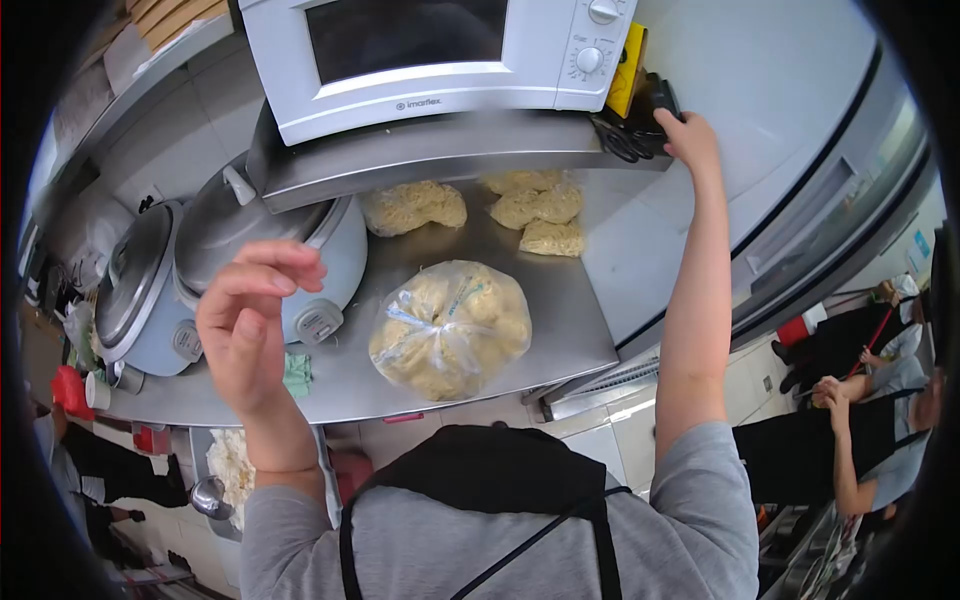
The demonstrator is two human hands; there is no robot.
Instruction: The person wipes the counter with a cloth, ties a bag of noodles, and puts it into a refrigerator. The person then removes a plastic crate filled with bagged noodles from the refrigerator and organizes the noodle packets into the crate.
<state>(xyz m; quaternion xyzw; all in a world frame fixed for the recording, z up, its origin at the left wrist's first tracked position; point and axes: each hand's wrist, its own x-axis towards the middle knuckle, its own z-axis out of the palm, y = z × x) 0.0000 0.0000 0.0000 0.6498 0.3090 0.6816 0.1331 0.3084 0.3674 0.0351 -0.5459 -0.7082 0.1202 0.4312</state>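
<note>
From where I stand, in the head view, the black object (659,92) is beside the microwave (430,50) on the steel shelf (450,158), long axis slanting down toward the right hand (692,140). Contact looks made, lifting not yet; hidden fingers leave its grip uncertain. The left hand (250,325) hovers empty, loosely curled.

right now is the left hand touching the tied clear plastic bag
Apart. The head view shows the steel counter between the left hand and the tied clear plastic bag.
</note>
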